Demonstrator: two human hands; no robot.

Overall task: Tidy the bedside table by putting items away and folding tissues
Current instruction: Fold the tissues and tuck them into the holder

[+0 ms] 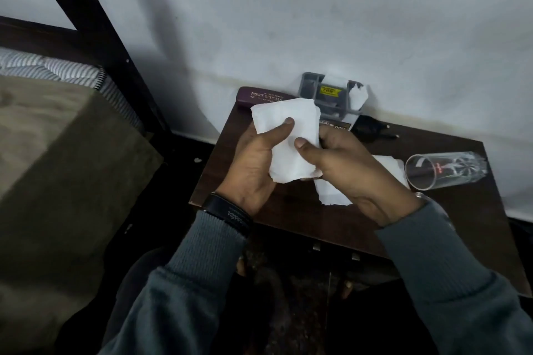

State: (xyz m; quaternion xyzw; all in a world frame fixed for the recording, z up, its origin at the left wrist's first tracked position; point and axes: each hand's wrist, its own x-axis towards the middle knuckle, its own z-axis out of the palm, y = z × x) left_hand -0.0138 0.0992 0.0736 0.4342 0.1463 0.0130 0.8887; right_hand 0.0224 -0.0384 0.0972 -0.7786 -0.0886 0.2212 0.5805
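**A:** Where is the tissue in relation to the hands?

**B:** The white tissue (284, 138) is held up at the centre of the frame, above the bedside table (450, 228), between both hands. The left hand (253, 164) closes on its lower left part, thumb pressed flat across the front face. The right hand (346, 170) pinches the right edge, thumb on the front and the other fingers behind, so I cannot see how far they wrap.

**A:** What does the tissue look like?

**B:** Thin, soft paper, roughly a rectangle standing on end, with slightly wavy edges. It looks like more than one layer, though the dim light makes that uncertain.

**A:** And what lies on the table?

**B:** The top is dark wood-grain, smooth and flat. A second tissue (331, 196) lies flat on it, just below and right of the hands, its lower edge ragged. At right of centre a clear glass tumbler (444, 170) lies on its side, mouth toward the hands. At the table's back edge, upper centre, a maroon spectacle case (259, 96) with gold lettering lies against the wall, partly hidden by the held tissue. Just right of it stands a grey plastic organiser (331, 95) with compartments; white paper pokes from it. A black plug (372, 130) lies to its lower right.

**A:** Anything else?

**B:** A dark band (227, 212) circles the left wrist above a ribbed grey sleeve (202, 251).
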